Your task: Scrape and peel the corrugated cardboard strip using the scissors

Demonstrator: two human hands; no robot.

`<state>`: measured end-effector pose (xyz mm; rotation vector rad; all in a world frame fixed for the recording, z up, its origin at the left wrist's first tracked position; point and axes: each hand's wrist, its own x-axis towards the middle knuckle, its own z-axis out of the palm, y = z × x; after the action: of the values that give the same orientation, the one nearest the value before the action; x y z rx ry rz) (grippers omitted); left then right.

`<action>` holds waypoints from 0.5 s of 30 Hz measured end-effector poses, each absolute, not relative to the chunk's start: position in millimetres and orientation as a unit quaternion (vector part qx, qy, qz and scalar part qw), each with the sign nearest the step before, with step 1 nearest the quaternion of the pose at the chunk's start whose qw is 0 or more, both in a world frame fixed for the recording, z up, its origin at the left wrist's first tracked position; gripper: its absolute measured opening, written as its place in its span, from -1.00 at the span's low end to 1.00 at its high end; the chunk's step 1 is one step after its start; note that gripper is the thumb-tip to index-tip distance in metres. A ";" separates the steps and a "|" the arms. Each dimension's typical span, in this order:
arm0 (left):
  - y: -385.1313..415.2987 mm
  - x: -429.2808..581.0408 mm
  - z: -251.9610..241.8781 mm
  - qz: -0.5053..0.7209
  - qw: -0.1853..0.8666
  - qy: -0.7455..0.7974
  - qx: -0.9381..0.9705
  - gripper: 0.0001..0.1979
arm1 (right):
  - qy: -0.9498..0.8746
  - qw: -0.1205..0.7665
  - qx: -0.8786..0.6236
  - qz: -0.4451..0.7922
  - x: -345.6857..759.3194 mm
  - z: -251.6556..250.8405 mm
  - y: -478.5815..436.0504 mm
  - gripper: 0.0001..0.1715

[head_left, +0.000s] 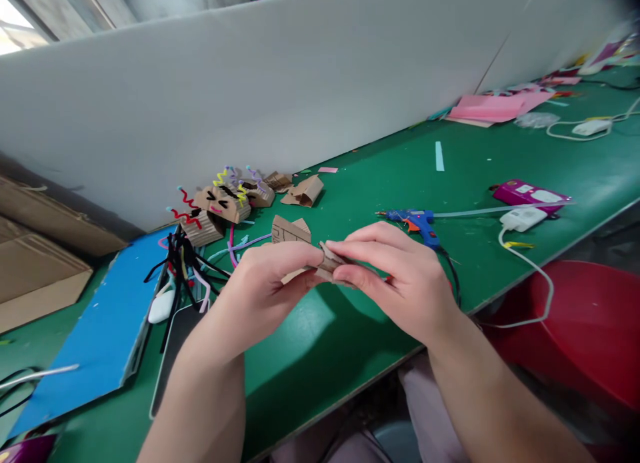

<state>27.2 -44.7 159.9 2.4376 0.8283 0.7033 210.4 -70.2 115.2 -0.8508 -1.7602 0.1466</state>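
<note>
Nearest us, our left hand (pixel 273 280) and right hand (pixel 400 276) pinch one small cardboard piece (pixel 330 263) between them, above the green bench (pixel 300 356), left of the glue gun (pixel 426 228) and nearer to us than it. The piece seems folded, though our grip covers too much to be sure. Well left of the glue gun lies a dark flat device (pixel 176 343), with a tangle of black pipe cleaners (pixel 180 256) beyond it. Less far left of the glue gun rests a cardboard scrap (pixel 289 230) with dark marks, and past that are cardboard figures (pixel 226 207). Right of the glue gun we see a white adapter (pixel 523 218) beside a purple box (pixel 520 192); beyond the glue gun lies a pale blue strip (pixel 439 156), and farther, to its right, pink sheets (pixel 493 108).
</note>
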 end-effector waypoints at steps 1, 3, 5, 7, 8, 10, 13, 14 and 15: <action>-45.4 27.1 161.4 0.254 0.234 0.291 0.892 -0.84 | -0.746 0.557 -0.356 0.076 210.6 115.0 -70.8 -0.77; -46.4 27.1 163.7 0.252 0.227 0.277 0.899 -0.84 | -0.745 0.557 -0.353 0.101 210.7 115.2 -71.6 -0.78; -46.8 27.7 164.7 0.249 0.210 0.276 0.904 -0.84 | -0.743 0.556 -0.352 0.121 210.6 115.7 -72.0 -0.79; -46.7 28.6 164.5 0.247 0.193 0.281 0.907 -0.85 | -0.741 0.556 -0.352 0.129 210.4 116.2 -72.1 -0.81; -46.6 29.0 164.1 0.247 0.188 0.283 0.908 -0.84 | -0.741 0.558 -0.351 0.129 210.3 116.3 -72.1 -0.82; -46.3 29.6 163.2 0.251 0.179 0.284 0.908 -0.85 | -0.739 0.560 -0.352 0.125 209.9 116.3 -72.1 -0.82; -45.9 29.3 162.5 0.248 0.168 0.290 0.909 -0.86 | -0.739 0.559 -0.355 0.122 209.8 115.6 -71.9 -0.81; -45.9 29.0 162.4 0.244 0.165 0.293 0.910 -0.86 | -0.739 0.559 -0.357 0.121 210.0 115.3 -71.7 -0.81; -45.8 28.6 162.3 0.240 0.160 0.296 0.910 -0.86 | -0.739 0.559 -0.358 0.119 210.1 115.0 -71.4 -0.80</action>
<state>28.6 -45.8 162.3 2.6007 0.8459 0.6862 210.1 -71.4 115.0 -0.8435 -1.7418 0.2810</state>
